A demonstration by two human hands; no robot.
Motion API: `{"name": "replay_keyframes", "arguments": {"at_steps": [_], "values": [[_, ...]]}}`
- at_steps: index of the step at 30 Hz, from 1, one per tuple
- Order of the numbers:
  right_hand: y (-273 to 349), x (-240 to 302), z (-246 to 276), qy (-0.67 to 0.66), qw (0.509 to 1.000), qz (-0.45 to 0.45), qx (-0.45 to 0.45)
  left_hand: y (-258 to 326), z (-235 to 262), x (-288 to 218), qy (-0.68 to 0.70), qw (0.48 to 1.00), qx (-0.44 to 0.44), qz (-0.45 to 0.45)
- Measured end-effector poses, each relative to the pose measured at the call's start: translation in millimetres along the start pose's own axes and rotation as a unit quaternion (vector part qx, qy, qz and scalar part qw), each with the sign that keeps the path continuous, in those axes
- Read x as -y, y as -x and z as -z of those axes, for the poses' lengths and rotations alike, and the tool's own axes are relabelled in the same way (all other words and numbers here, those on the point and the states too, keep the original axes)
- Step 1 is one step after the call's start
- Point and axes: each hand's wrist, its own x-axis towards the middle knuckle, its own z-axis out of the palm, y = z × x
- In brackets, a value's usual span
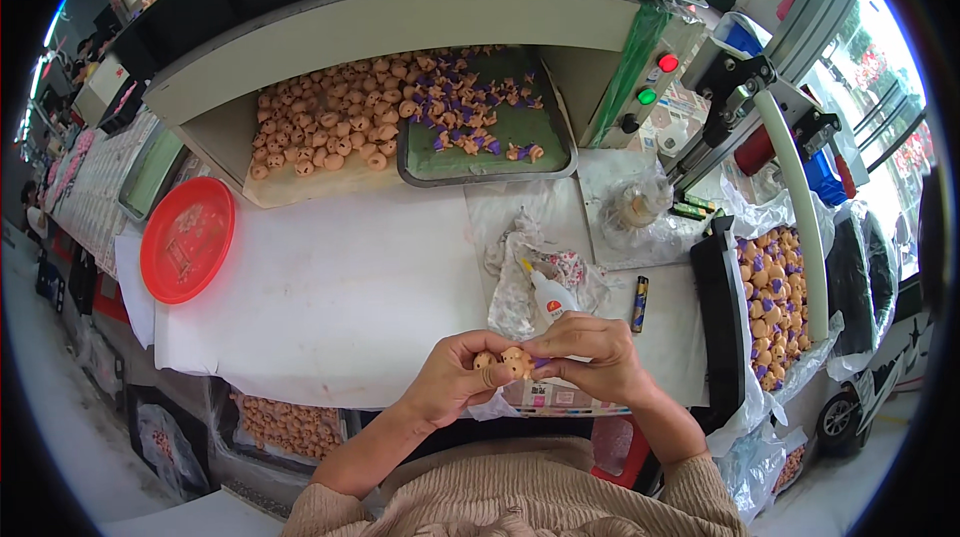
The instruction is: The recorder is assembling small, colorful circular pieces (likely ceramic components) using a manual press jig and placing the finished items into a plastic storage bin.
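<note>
Both hands meet over the front edge of the white-covered table. My left hand, its fingers closed, grips a small tan figure head with dark dots; another round tan head shows between its thumb and fingers. My right hand pinches a small purple-and-tan figure body against the first head. How far the two pieces are joined is hidden by the fingers. Just beyond the right hand lies a white squeeze bottle with a yellow tip, on a crumpled, stained cloth.
A shelf at the back holds piled tan heads and a green tray of purple figure bodies. A red basin stands left. To the right are a dark battery-like cylinder, a black bin of figures and a lever press.
</note>
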Motion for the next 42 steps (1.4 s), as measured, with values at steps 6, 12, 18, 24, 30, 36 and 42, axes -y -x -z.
{"name": "replay_keyframes", "arguments": {"at_steps": [6,12,18,24,30,36,42], "values": [[-16.3,37.8,94.3,0.462,0.785,0.088,-0.402,0.4,2.9,-9.8,0.108,0.993,-0.03,0.02],[-94.9,83.0,219.0,0.537,0.658,0.274,-0.452,-12.8,-15.3,-13.0,0.102,0.995,0.002,0.022],[-116.6,94.5,233.3,0.351,0.789,0.221,-0.453,-12.0,-33.5,-16.9,0.094,0.995,-0.012,0.005],[-26.5,48.1,145.1,0.374,0.842,-0.012,-0.388,-1.5,-6.4,-35.7,0.089,0.994,-0.06,-0.031],[-12.6,48.9,150.8,0.344,0.827,0.078,-0.438,-2.6,-7.1,-39.4,0.075,0.993,-0.081,-0.033],[-98.0,99.2,247.2,0.443,0.756,0.245,-0.415,-19.1,-26.0,-24.2,0.088,0.995,-0.047,-0.031],[-123.8,98.8,257.3,0.336,0.844,0.13,-0.398,-13.1,-31.2,-27.1,0.091,0.995,-0.03,-0.027]]}}
